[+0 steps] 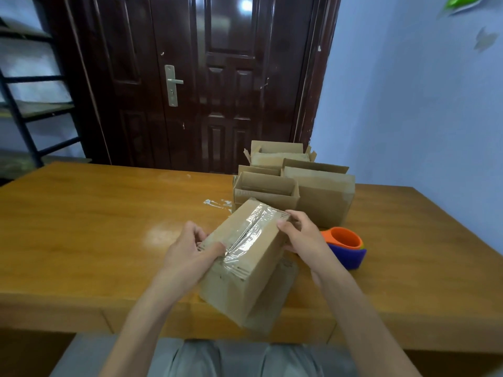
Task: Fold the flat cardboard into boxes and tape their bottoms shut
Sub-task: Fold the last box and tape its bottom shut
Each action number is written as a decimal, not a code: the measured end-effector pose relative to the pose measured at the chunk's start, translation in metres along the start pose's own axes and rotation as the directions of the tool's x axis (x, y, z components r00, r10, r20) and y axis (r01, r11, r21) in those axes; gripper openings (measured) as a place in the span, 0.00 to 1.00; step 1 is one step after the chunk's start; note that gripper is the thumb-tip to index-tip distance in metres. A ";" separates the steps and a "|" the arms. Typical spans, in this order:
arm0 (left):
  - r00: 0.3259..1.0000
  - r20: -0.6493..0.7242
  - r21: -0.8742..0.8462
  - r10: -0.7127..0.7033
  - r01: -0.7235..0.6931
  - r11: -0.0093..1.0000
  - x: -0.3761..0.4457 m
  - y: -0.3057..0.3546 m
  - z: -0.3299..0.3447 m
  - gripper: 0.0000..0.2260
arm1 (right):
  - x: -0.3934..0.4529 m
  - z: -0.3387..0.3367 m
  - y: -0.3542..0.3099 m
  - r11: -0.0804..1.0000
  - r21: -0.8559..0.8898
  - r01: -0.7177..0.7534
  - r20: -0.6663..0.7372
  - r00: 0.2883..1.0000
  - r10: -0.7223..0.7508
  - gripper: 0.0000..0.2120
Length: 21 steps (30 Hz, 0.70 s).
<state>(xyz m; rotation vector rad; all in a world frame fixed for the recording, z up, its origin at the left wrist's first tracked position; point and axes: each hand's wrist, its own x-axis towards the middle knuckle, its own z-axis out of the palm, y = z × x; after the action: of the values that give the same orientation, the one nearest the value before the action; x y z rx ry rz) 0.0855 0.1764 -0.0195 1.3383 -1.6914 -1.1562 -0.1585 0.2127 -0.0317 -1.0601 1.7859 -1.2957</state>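
Note:
A small brown cardboard box (245, 268) is held upside down and tilted over the near edge of the wooden table (95, 213). Clear tape (251, 229) runs along the seam of its bottom flaps and looks wrinkled. My left hand (187, 248) grips the near left end of the box, its thumb pressing on the tape. My right hand (299, 235) holds the far right end, fingers curled over the edge by the tape. The box's open flaps hang down toward my lap.
Several folded boxes (294, 186) stand in a cluster at the far middle of the table. An orange and purple tape dispenser (345, 246) lies just right of my right hand. Scraps of tape (217, 204) stick to the tabletop. A dark door stands behind.

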 end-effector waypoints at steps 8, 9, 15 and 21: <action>0.968 -0.166 -0.153 0.188 -0.214 0.965 -0.025 -0.012 0.055 0.27 | 0.014 0.025 -0.025 0.999 0.035 0.008 0.000 1.000 -0.008 0.18; 0.970 -0.170 -0.187 0.176 -0.207 0.960 -0.026 -0.010 0.060 0.30 | 0.016 0.025 -0.030 1.000 0.021 0.005 -0.008 1.000 -0.005 0.18; 0.977 -0.184 -0.365 0.108 -0.170 0.915 -0.022 0.002 0.078 0.28 | 0.017 0.026 -0.040 0.992 -0.126 -0.027 0.078 0.996 0.037 0.26; 0.974 -0.211 -0.407 0.088 -0.169 0.898 -0.017 0.003 0.085 0.28 | 0.000 0.023 -0.044 0.997 -0.071 -0.036 0.161 0.986 0.047 0.29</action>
<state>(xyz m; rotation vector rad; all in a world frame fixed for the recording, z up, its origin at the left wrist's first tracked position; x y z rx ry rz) 0.0118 0.2121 -0.0482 1.0106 -1.2786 -1.1940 -0.1289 0.1957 0.0043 -1.1267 1.7299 -1.0973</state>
